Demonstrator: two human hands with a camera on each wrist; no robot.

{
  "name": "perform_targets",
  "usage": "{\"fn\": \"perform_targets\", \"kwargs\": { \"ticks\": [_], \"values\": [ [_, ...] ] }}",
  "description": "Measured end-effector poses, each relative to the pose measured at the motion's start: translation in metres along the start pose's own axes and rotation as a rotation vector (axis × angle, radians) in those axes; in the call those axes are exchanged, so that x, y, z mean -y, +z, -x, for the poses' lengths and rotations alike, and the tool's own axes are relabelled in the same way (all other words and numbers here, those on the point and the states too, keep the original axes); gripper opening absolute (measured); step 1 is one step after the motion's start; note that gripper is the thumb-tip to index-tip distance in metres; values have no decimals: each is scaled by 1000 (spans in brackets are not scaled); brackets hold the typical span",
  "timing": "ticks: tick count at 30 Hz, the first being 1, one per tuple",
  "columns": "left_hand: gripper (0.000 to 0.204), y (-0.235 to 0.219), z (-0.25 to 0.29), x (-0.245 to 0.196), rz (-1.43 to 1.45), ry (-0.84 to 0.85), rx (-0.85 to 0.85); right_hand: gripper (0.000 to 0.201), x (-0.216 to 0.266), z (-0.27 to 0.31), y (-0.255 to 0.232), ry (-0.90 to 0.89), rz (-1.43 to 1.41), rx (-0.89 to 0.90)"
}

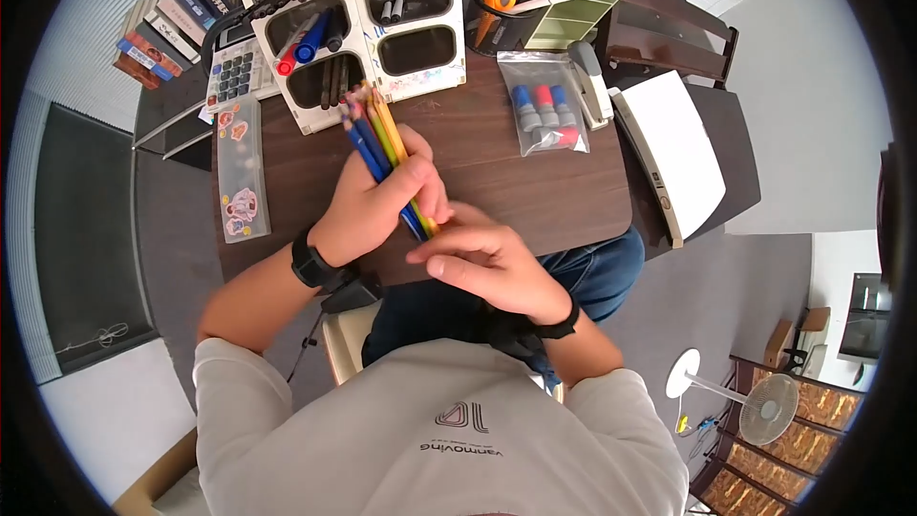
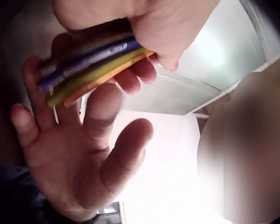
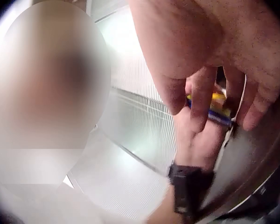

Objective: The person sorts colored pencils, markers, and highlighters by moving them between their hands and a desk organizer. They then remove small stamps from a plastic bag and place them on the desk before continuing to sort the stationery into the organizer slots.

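Observation:
My left hand (image 1: 382, 201) grips a bundle of colored pencils (image 1: 368, 139) over the front of the desk. Blue, green and yellow ones show, and their tips point toward the organizer. At the bundle's lower ends is my right hand (image 1: 492, 263), with its fingers extended and the thumb apart. In the left wrist view, the pencils' ends (image 2: 91, 67) lie over the fingers of the right hand (image 2: 74, 158). The right wrist view shows the right hand's fingers (image 3: 203, 100) in front of the bundle, hiding part of it.
A white organizer (image 1: 368, 96) holding markers and pens stands at the back. Right of it are a mesh pen cup (image 1: 492, 29), a bag of small bottles (image 1: 544, 105) and a stapler (image 1: 592, 86). A calculator (image 1: 234, 76) and a stickered case (image 1: 241, 167) lie left.

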State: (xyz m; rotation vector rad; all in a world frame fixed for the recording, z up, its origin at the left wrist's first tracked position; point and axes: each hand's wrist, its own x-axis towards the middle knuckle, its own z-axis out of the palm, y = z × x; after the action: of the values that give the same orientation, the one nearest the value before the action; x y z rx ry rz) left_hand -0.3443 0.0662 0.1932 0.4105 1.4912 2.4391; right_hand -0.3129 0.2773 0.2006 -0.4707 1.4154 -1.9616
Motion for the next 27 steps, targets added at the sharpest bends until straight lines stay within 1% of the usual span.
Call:
{"fn": "perform_targets", "kwargs": {
  "ticks": [1, 2, 3, 4, 5, 6, 7, 8, 9, 10, 11, 12, 13, 14, 15, 16, 18, 19, 20, 22, 23, 24, 25, 26, 27],
  "values": [
    [23, 6, 2, -2, -28, 87, -77, 21, 2, -1, -5, -205, 369, -86],
    [23, 3, 3, -1, -38, 80, -76, 18, 6, -2, -11, -408, 741, -176],
    [20, -2, 5, 3, -153, 112, -111, 14, 13, -2, -14, -404, 829, -228],
    [21, -5, 6, 5, -264, 145, -146, 14, 19, -6, -22, -450, 906, -220],
    [27, 2, 3, 4, -371, 101, -214, 13, 30, -11, -24, -409, 880, -194],
    [27, 5, 0, 9, -371, 98, -212, 13, 41, -16, -26, -367, 855, -169],
    [27, 7, -5, 16, -491, 127, -236, 21, 45, -22, -35, -378, 976, -140],
    [27, 6, -8, 23, -611, 159, -259, 21, 54, -26, -38, -379, 976, -143],
    [30, 5, -7, 26, -552, 98, -256, 26, 67, -30, -38, -350, 1130, -87],
    [30, 6, -8, 25, -557, 99, -253, 30, 76, -35, -41, -320, 1281, -29],
    [30, 8, -9, 23, -600, 88, -256, 40, 76, -41, -49, -318, 1335, 13],
    [32, 9, -9, 22, -644, 74, -260, 40, 83, -45, -50, -321, 1329, 10],
    [32, 11, -10, 22, -649, 70, -259, 42, 96, -50, -46, -236, 1344, 32],
    [35, 15, -12, 24, -546, 104, -280, 45, 103, -53, -42, -151, 1358, 53],
    [39, 17, -13, 24, -443, 138, -299, 52, 102, -58, -38, -249, 1242, 18],
    [39, 15, -10, 23, -447, 136, -297, 52, 98, -63, -36, -251, 1238, 15],
    [45, 7, -3, 20, -760, -3, -285, 54, 82, -72, -36, -450, 1190, -99],
    [47, 14, -7, 9, -724, -119, -263, 49, 68, -77, -37, -456, 1129, -149],
    [47, 17, -8, 5, -727, -126, -257, 49, 60, -79, -40, -454, 1123, -157],
    [49, 22, -8, 1, -778, -225, -315, 37, 45, -80, -47, -256, 757, -157],
    [49, 24, -11, -2, -777, -232, -307, 27, 38, -83, -52, -244, 739, -132],
    [48, 24, -13, -5, -726, -279, -304, 27, 32, -85, -54, -240, 737, -138],
    [47, 23, -15, -8, -676, -326, -302, 27, 27, -88, -54, -223, 520, -117],
    [47, 23, -16, -9, -676, -331, -298, 28, 24, -89, -55, -207, 301, -96],
    [38, 23, -17, -10, -613, -310, -273, 22, 23, -89, -58, -175, 269, -46]
  ]
}}
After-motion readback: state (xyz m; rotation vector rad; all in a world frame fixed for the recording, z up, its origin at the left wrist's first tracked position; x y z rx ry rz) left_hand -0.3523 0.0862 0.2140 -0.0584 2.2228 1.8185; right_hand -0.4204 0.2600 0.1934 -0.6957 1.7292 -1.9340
